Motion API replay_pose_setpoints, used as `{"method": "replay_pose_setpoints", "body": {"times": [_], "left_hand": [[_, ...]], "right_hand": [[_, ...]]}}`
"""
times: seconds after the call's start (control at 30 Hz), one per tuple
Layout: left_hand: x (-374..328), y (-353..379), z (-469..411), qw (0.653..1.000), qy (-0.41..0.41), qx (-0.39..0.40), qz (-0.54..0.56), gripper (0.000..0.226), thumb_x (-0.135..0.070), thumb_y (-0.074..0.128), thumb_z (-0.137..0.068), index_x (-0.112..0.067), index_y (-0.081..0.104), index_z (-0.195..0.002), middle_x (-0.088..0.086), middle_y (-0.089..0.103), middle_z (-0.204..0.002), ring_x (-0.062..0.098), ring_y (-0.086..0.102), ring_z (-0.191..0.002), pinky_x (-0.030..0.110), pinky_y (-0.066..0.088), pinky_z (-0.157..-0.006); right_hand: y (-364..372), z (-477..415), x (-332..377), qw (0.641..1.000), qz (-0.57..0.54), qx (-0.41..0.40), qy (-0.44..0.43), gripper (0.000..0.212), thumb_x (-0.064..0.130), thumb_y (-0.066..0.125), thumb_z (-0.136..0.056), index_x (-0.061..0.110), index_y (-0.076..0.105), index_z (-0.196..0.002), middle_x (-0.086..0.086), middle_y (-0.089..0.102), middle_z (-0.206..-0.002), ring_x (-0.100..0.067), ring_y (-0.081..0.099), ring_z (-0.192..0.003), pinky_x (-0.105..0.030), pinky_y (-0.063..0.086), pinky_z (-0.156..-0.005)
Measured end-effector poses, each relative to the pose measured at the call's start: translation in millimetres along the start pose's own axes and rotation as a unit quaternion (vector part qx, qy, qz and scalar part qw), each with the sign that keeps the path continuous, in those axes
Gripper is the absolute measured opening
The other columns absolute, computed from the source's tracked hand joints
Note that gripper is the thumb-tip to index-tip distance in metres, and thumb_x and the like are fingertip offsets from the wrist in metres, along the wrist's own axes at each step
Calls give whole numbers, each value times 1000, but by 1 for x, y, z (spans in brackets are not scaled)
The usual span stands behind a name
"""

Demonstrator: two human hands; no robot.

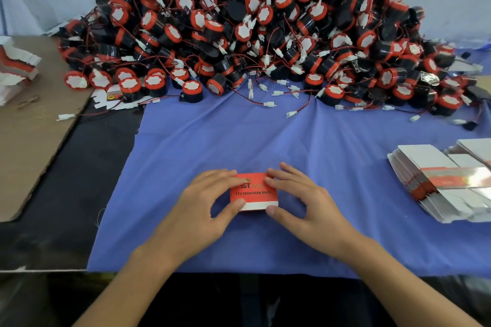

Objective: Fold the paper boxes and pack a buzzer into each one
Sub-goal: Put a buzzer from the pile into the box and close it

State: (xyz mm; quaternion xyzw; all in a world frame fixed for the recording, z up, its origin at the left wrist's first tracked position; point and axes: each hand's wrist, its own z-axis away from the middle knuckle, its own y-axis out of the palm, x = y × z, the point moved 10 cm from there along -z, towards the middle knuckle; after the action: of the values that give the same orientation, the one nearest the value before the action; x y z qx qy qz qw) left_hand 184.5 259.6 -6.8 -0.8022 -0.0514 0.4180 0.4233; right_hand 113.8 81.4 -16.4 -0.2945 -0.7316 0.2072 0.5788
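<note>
Roughly centred before the person, a small red box (253, 191) sits on the blue cloth (239, 135); it has black lettering across the top and a white strip along its near edge. It looks folded up and closed, though I cannot tell what is inside.

Left hand (204, 207): curled round the box's left end, fingers lying over the far top edge, thumb pressed to the near white strip. Holding the box.

Right hand (305, 202): mirrors it at the box's right end, fingertips on the far top corner, thumb at the near corner. Also holding the box; the outer fingers are spread loosely beyond it.

Beyond the box, well apart from it, a big heap of buzzers (252, 29): black round bodies, red rims, white faces, thin red-and-black leads ending in white plugs. Some plugs trail onto the cloth toward the box.

To the right of the box, well apart, a fanned stack of flat box blanks (446, 183), white and silver with a red band.

To the left of the box, past the cloth's edge, a black tabletop (79, 180), then a brown cardboard sheet (32, 141). At that sheet's far end, another pile of blanks (16, 66), red and white.
</note>
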Motion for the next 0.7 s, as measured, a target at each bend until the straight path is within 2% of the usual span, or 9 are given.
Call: {"method": "replay_pose_setpoints", "body": {"times": [0.1,0.3,0.47,0.57,0.7], "left_hand": [[-6,2,-1,999,23,14,-31,42,-40,63,-99,-32,63,-141,-15,57,-142,1,47,-135,14,31,-114],[-12,-3,-6,999,25,8,-32,38,-36,55,-102,-25,69,-135,-4,64,-139,11,55,-129,21,37,-112],[-18,-6,-9,999,24,-19,-34,35,-31,55,-100,-17,73,-127,0,69,-127,15,58,-120,12,35,-107],[-26,-9,-6,994,56,-52,-75,33,-24,59,-97,-11,75,-123,1,68,-115,14,56,-107,15,40,-98],[-21,-10,2,993,54,-83,-57,23,-22,70,-94,-16,78,-115,-6,70,-108,12,61,-100,21,46,-95]], "right_hand": [[-1,-4,6,1000,9,-5,-18,45,29,75,-90,32,65,-134,20,56,-144,-1,44,-142,-30,40,-116],[-10,-11,11,1000,3,-22,-5,32,33,75,-87,33,75,-120,23,66,-127,-1,51,-133,-22,41,-110],[-14,-17,13,999,-1,-42,8,28,15,83,-85,28,79,-110,24,71,-112,0,62,-115,-19,48,-101],[-15,-16,22,999,31,-38,-21,28,14,82,-87,24,80,-114,13,73,-116,-3,66,-113,-19,49,-101],[-9,-8,29,994,88,-16,-58,30,11,75,-93,20,76,-122,2,70,-129,-9,63,-119,-16,45,-106]]}}
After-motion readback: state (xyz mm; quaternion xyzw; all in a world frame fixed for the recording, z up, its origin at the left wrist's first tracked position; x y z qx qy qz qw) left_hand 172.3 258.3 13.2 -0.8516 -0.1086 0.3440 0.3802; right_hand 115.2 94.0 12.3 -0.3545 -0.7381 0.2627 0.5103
